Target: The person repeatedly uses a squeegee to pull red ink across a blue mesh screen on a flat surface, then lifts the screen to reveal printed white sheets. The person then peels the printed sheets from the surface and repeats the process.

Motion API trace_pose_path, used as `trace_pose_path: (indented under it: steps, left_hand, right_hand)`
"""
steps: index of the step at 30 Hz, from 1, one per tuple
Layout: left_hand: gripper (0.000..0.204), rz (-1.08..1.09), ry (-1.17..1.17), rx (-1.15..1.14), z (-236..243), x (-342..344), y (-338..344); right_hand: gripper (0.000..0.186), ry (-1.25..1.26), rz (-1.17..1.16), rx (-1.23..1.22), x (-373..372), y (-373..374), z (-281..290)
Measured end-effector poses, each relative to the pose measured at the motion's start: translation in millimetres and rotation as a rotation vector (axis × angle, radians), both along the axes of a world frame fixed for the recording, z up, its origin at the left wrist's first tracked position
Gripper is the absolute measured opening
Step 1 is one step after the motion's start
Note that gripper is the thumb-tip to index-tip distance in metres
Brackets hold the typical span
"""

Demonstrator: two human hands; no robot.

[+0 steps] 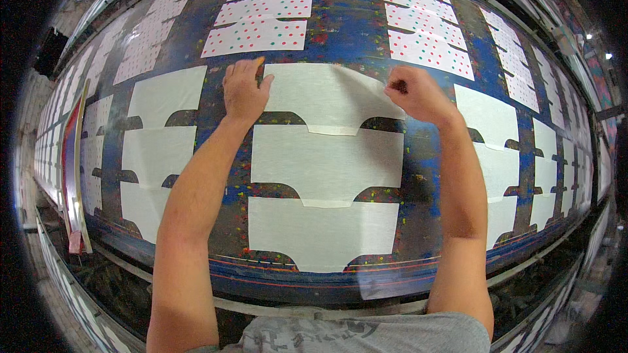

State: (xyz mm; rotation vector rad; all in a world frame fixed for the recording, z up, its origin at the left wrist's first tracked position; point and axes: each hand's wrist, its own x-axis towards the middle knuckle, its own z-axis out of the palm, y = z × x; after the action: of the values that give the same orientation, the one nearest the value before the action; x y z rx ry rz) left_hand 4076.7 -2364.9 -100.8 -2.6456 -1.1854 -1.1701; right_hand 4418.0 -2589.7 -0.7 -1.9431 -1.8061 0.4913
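Long dark table, blue in patches and flecked with paint, ran across the view. Far side: columns of spotted pieces, red and green on white; their spotting appeared finished. Near side: a left column and a right column flanked the middle, laid out with no spots seen. Middle column: near piece and centre piece were blank and lay flat; placement judged done, spotting not begun. Top piece, also blank, lay at that column's far end, its lower tab overlapping the centre piece. Its right side was raised and shadowed; settling judged incomplete. Right hand: fingers curled together, apparently clamped on the raised corner. Left hand: at the left corner, thumb apart from fingers; could not tell whether it pressed the cloth.
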Motion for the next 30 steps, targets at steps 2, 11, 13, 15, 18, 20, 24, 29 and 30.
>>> trace_pose_path:
  steps: [2, 11, 13, 15, 18, 20, 24, 29, 30]
  left_hand:
    - [0.026, -0.043, 0.038, 0.09, 2.6, 3.9, 8.1]
    - [0.028, -0.082, -0.247, -0.68, 3.3, 1.9, 29.1]
    - [0.03, -0.025, -0.191, -0.568, 0.7, 6.1, 30.8]
    - [0.032, 0.022, -0.154, -0.535, -1.1, 10.3, 34.9]
    - [0.033, 0.065, -0.137, -0.518, -4.5, 14.4, 41.1]
    - [0.032, 0.069, -0.122, -0.424, -7.8, 15.4, 42.5]
    - [0.035, 0.059, -0.044, -0.339, -8.5, 14.0, 39.8]
    - [0.081, 0.007, 0.304, 0.091, -1.7, 32.3, -1.3]
    - [0.086, -0.088, 0.36, 0.026, -0.3, 39.8, -15.4]
  right_hand:
    - [0.008, 0.324, 0.017, 0.082, -5.4, -21.7, 13.6]
    - [0.012, 0.307, -0.299, 0.156, 32.3, -4.5, -20.2]
    - [0.016, 0.319, -0.338, 0.189, 36.2, 6.3, -36.6]
    - [0.019, 0.329, -0.372, 0.185, 37.3, 20.0, -52.5]
    - [0.022, 0.191, -0.397, 0.175, 39.3, 33.2, -66.3]
    - [0.026, 0.201, -0.381, 0.199, 41.0, 38.5, -68.1]
    - [0.031, 0.09, -0.464, 0.121, 39.7, 41.5, -64.0]
    - [0.033, 0.03, -0.56, 0.119, 33.5, 43.6, -64.9]
    - [0.033, 0.012, -0.571, 0.129, 32.8, 43.6, -65.8]
